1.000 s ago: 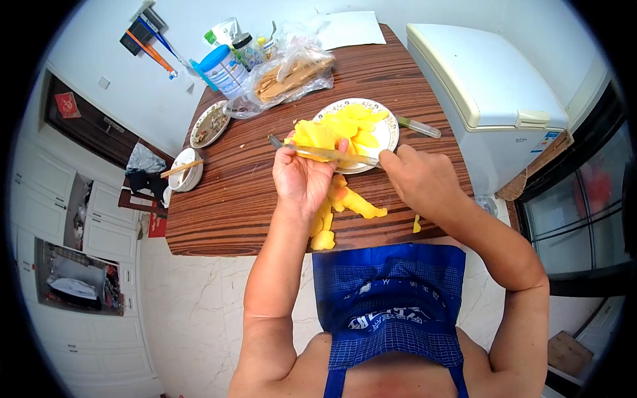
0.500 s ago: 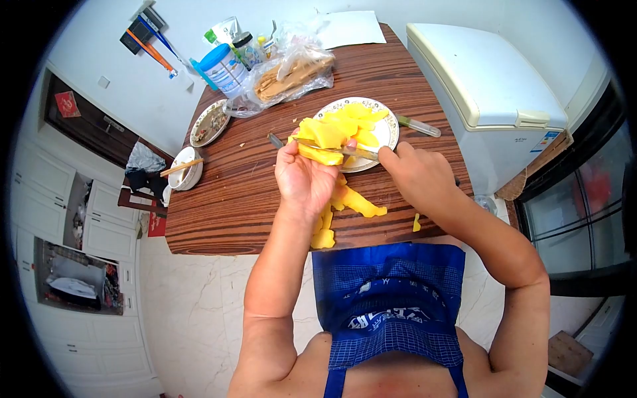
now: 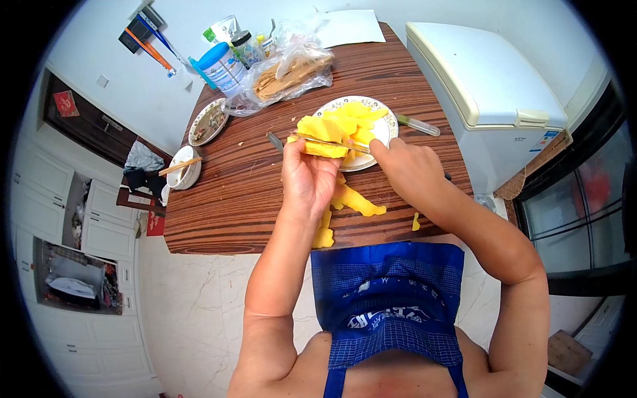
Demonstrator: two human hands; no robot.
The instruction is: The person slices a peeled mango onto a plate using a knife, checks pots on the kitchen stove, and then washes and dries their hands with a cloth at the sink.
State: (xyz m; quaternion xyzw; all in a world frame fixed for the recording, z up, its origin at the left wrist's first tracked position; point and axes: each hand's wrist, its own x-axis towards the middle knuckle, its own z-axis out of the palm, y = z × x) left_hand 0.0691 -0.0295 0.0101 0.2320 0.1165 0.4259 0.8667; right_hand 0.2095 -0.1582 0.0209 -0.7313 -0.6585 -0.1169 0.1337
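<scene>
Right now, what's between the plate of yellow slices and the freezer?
In the head view, a slim green-and-clear item lies on the table between that plate and the freezer.

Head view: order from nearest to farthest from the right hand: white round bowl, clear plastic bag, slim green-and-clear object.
1. Slim green-and-clear object, just beyond the right hand.
2. Clear plastic bag, farther forward and left.
3. White round bowl, farthest left.
</scene>
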